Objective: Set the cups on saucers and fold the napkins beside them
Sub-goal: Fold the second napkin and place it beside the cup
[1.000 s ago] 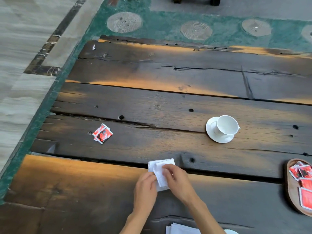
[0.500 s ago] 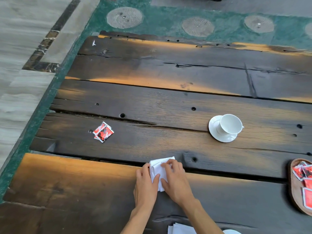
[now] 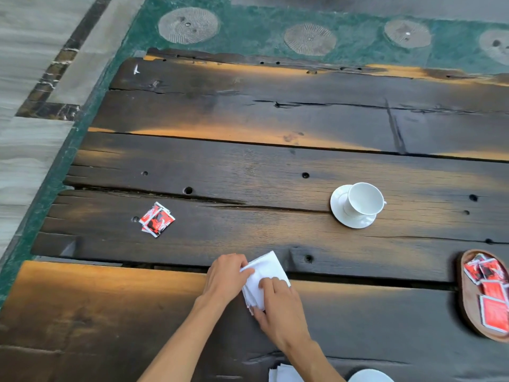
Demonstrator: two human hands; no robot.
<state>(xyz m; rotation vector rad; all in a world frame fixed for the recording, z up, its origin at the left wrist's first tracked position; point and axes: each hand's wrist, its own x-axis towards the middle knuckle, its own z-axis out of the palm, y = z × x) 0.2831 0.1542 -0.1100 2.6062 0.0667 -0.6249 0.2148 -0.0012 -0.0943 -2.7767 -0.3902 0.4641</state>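
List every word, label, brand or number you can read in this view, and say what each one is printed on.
No text here can be read.
Red packets on the table: white and black print, too blurred to read.
Red packets in the wooden tray: print also too small and blurred.
Cup, saucer and napkin: plain white, no marking shows.
Table: bare wood, no lettering.

My left hand (image 3: pixel 224 274) reaches in from below, its fingers curled, pinching the napkin (image 3: pixel 265 271) at its left edge. My right hand (image 3: pixel 281 307) lies just beside it, fingers laid on top, thumb tucked under the near edge. Both forearms are bare.
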